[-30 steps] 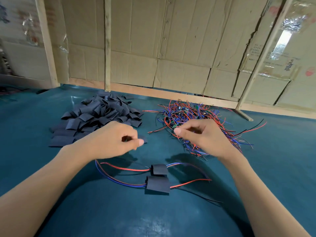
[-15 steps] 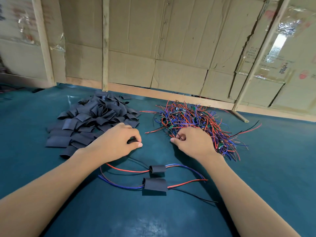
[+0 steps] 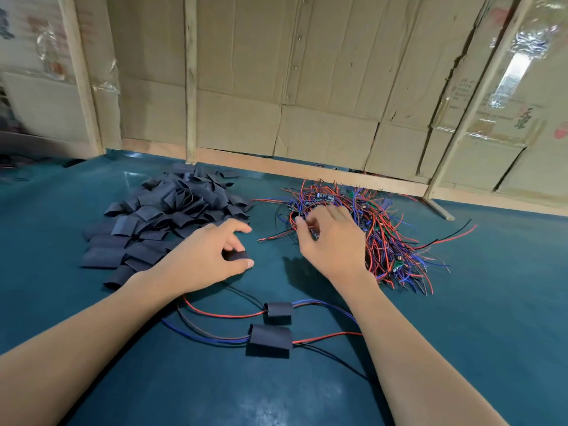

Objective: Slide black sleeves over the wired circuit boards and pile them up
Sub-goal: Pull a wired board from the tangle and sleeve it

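Black sleeve (image 3: 236,256) in left hand (image 3: 206,259), unlabelled

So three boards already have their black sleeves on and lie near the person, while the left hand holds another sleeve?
Not three: the head view shows two sleeved boards lying near the person. The left hand does hold another sleeve.

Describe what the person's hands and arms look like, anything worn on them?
Both arms are bare as far up as the head view shows. No sleeves, gloves, watch, rings or bands appear on the left hand or the right hand. Fingernails look short and unpainted.
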